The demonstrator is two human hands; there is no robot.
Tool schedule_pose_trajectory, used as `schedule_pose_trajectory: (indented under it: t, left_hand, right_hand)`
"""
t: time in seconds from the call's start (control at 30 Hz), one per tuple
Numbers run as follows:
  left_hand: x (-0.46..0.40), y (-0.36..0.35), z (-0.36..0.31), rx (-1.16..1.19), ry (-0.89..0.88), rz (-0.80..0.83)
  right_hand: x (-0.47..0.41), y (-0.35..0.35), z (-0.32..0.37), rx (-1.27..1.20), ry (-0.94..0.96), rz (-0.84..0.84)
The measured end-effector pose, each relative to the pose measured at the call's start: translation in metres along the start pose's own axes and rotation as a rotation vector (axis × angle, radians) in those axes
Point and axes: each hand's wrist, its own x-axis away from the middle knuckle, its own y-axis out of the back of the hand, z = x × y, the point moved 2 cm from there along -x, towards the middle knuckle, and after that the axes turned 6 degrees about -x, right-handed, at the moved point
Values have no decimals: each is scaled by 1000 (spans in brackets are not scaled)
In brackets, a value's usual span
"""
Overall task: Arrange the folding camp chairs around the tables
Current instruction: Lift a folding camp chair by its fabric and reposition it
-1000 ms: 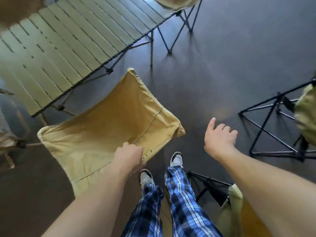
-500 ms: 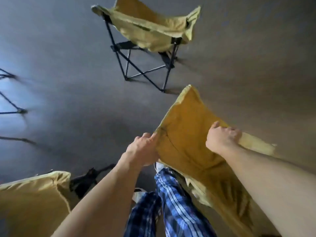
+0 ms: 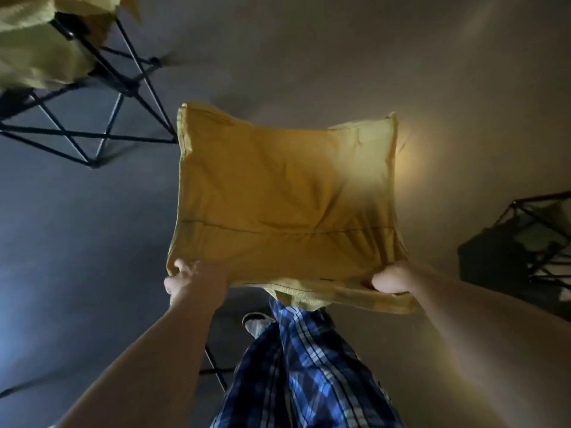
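Dark matte floor (image 3: pixel 340 50) all round, warm light patch off to the right, no table in shot.

Carried chair: yellow canvas camp chair (image 3: pixel 287 199), seat fabric spread wide, held up off the floor in front of plaid-trousered legs (image 3: pixel 302 366). Near edge pinched at both corners: left hand (image 3: pixel 193 282) closed round the left corner, fingers (image 3: pixel 179 270) curled over the hem; right hand (image 3: pixel 394 279) fisted tight on the right corner, thumb side showing, fabric bunched under it. Far edge well beyond the fingertips, sagging slightly in the middle. Frame of this chair mostly hidden under the canvas; a thin black leg (image 3: pixel 213 366) shows just below the left wrist, prob. part of it, can't tell for sure.

Beyond and left of left fingers: second camp chair (image 3: pixel 46 50), already unfolded, black cross-braced legs on the floor, well apart from the carried one. Right of right hand, near frame edge: another dark folding frame (image 3: pixel 525 248), blurred, type unclear.

Progress, as a judgement: mid-way. At least one chair standing open, one in transit. Left to do: carry to a table side, set down square, check legs seated, then repeat for any remaining. Placement vs tables not checkable here.
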Motion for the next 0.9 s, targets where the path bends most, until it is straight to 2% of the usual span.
schedule_pose_trajectory:
  t: [0.07, 0.17, 0.3, 0.43, 0.57, 0.73, 0.9]
  left_hand:
    - [2, 1, 4, -49, 26, -36]
    - [4, 4, 8, -56, -1, -65]
    - [1, 6, 32, 23, 1, -122]
    - [1, 7, 76, 138, 54, -205]
    - [2, -22, 125, 324, 179, -154]
    - [18, -74, 184, 547, 344, -118]
    - [48, -140, 239, 865, 545, -50]
  right_hand:
    - [-3, -13, -3, -265, -30, 42]
    - [-8, -16, 1, -335, 53, -47]
    - [13, 7, 23, -148, 227, -200]
    - [48, 41, 73, -44, 364, -321]
    - [89, 55, 144, 127, 483, -405]
    - [144, 43, 247, 288, 656, -433]
    - [198, -5, 356, 403, 829, -395]
